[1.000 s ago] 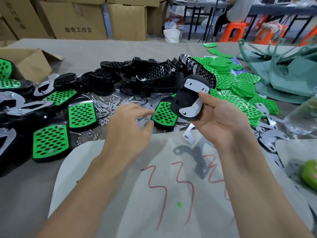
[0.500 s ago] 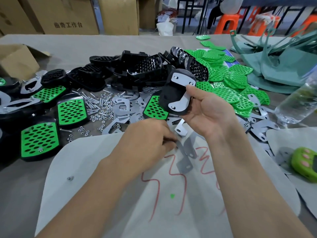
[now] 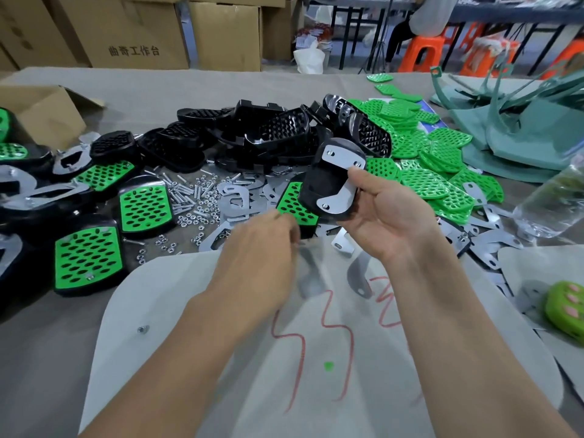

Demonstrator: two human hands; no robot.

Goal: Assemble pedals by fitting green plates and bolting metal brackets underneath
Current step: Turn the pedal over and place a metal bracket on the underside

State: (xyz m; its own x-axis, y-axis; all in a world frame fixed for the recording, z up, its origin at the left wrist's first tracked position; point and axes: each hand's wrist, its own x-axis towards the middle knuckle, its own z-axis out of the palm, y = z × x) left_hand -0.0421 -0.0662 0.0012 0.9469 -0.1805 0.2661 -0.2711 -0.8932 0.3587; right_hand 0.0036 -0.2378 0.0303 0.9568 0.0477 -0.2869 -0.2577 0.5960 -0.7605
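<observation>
Head cam: my right hand [image 3: 392, 216] grips upturned black plastic pedal [image 3: 319, 184], curved silver metal bracket [image 3: 343, 159] on top. Left hand [image 3: 262, 248] back from loose silver nuts [image 3: 196, 216], blurry, can't tell if pinching one. Bolting next, probably.

Smooth black plastic pedal [image 3: 319, 184], shiny metal bracket [image 3: 343, 158] (green plates [image 3: 423, 184] matt plastic).
</observation>
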